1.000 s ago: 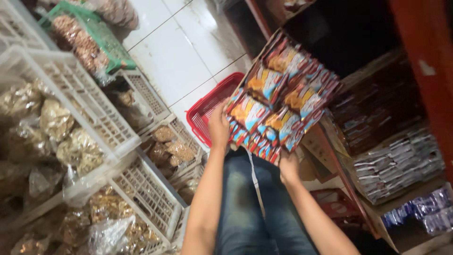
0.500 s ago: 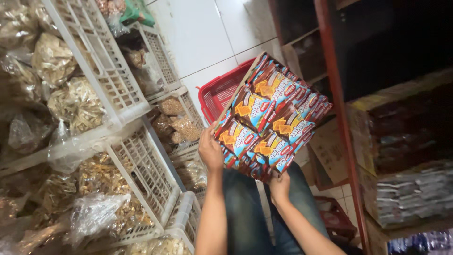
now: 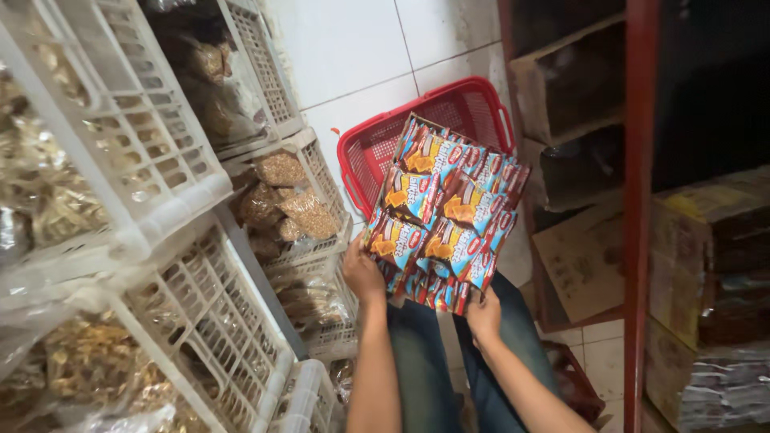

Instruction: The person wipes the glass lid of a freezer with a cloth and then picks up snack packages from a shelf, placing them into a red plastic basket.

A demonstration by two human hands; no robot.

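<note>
1. A flat bundle of glossy red, blue and orange snack packets [image 3: 441,216] sits raised above my knees, over the near rim of a red plastic mesh basket [image 3: 377,148].
2. My left hand [image 3: 362,273] clasps its lower left corner, fingers closed on it; my right hand [image 3: 484,314] pinches the bottom edge.
3. The basket rests on a white tiled floor [image 3: 353,48].
4. White lattice plastic crates [image 3: 144,136] of bagged snacks crowd my left.
5. A red metal shelf post [image 3: 638,200] and brown cardboard boxes [image 3: 581,256] stand to my right.
</note>
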